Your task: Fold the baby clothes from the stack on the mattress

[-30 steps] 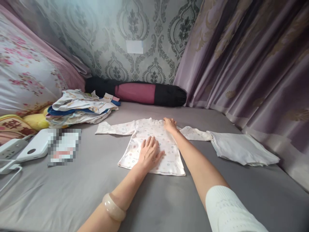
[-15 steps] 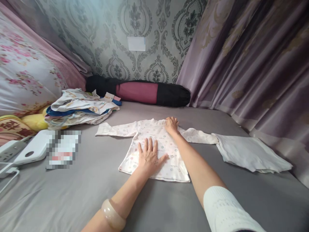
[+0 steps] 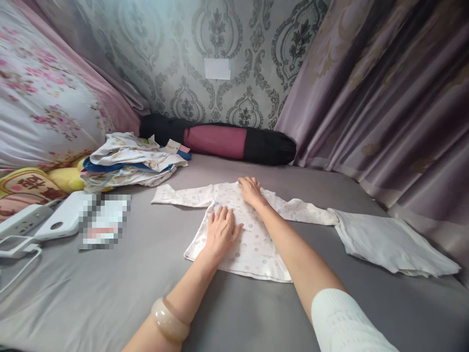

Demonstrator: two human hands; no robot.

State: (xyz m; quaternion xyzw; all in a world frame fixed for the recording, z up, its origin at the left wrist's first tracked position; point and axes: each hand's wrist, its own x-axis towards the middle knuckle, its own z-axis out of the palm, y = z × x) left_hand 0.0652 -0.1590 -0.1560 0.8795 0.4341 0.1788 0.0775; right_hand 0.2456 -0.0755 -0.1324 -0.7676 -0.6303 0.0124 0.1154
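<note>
A small white long-sleeved shirt [image 3: 256,244] with a pale pattern lies spread flat on the grey sheet, its sleeves stretched out to both sides. My left hand [image 3: 222,230] rests flat on the left part of its front, fingers stretched out. Near the neckline, my right hand [image 3: 251,189] lies on the shirt with its fingers extended and slightly bent. Both palms face down and hide the cloth beneath them. The right sleeve's cuff touches a folded pale grey cloth [image 3: 395,242].
A pile of children's clothes [image 3: 135,159] sits at the back left beside a yellow plush toy [image 3: 68,180]. In front of it are a power strip [image 3: 25,220], a white device [image 3: 66,215] and a blurred-out packet [image 3: 106,220]. A black and maroon roll [image 3: 216,142] lies along the wall.
My right hand has slid left along the neckline, and its fingers have straightened. The fingers of my left hand have drawn closer together. The view has shifted slightly.
</note>
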